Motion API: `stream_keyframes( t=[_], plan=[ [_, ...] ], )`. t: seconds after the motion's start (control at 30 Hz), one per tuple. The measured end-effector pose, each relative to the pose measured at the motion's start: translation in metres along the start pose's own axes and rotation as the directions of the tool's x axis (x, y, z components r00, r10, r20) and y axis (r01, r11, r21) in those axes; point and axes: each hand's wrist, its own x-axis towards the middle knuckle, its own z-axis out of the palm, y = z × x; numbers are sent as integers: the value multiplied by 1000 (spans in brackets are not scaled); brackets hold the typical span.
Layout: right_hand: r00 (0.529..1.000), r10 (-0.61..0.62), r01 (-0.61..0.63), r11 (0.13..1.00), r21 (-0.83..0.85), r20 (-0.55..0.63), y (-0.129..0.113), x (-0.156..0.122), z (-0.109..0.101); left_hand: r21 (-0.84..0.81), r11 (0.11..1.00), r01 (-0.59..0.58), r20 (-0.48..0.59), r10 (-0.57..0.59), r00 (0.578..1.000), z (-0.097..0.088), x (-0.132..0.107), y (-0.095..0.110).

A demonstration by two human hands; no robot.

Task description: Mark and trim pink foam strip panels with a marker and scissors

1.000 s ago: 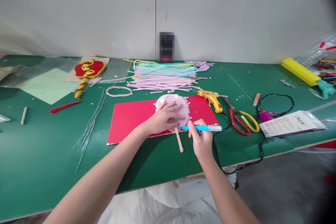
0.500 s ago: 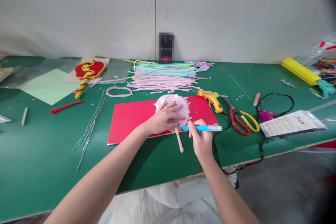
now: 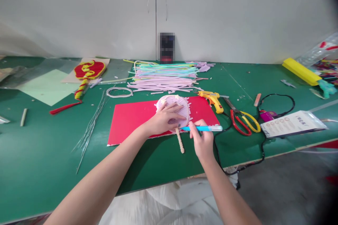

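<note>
A pink round fan-shaped piece (image 3: 176, 104) with a cream twisted handle (image 3: 180, 141) lies on a red sheet (image 3: 132, 117) on the green table (image 3: 47, 154). My left hand (image 3: 165, 119) lies flat on the pink piece, fingers spread, pressing it down. My right hand (image 3: 201, 140) is closed on a blue pen (image 3: 204, 128), held level with its tip at the lower edge of the pink piece, by my left fingertips.
A heap of pastel pipe cleaners (image 3: 166, 76) lies behind the red sheet. Right of it are a yellow glue gun (image 3: 212, 98), red-and-yellow scissors (image 3: 244, 119), a black cable (image 3: 277, 100) and a printed packet (image 3: 292, 123). A red and yellow fan (image 3: 88, 70) and thin wires (image 3: 91, 124) lie left.
</note>
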Motion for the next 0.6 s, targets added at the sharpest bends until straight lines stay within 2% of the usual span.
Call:
stream_keyframes(
  t=[0.07, 0.17, 0.2, 0.33, 0.37, 0.5, 0.6],
  plan=[
    [1000, 23, -23, 1000, 7, 2, 0, 1, -1, -3, 1000, -7, 0, 7, 1000, 0, 0, 0],
    [984, 83, -81, 997, 19, -159, 1, 1, -3, -10, 1000, -7, 1, 7, 1000, 0, 0, 0],
    [980, 86, -81, 996, 34, -179, 1, 2, -4, -12, 1000, -6, 3, 6, 1000, 0, 0, 1],
    [998, 52, -51, 998, 47, -26, 1, 3, -4, -8, 1000, -15, 0, 15, 1000, -1, 0, 0],
    [998, 55, -54, 998, 30, -24, 1, 3, -4, -7, 1000, -18, -3, 18, 1000, -1, 1, 0],
    [987, 49, -52, 999, -12, -150, 2, 2, -4, 3, 1000, -17, -5, 17, 1000, 1, 1, -1],
    [999, -7, 9, 999, 33, -49, 1, 1, -3, 15, 1000, -22, -12, 22, 1000, 2, 1, -3]
  ],
)
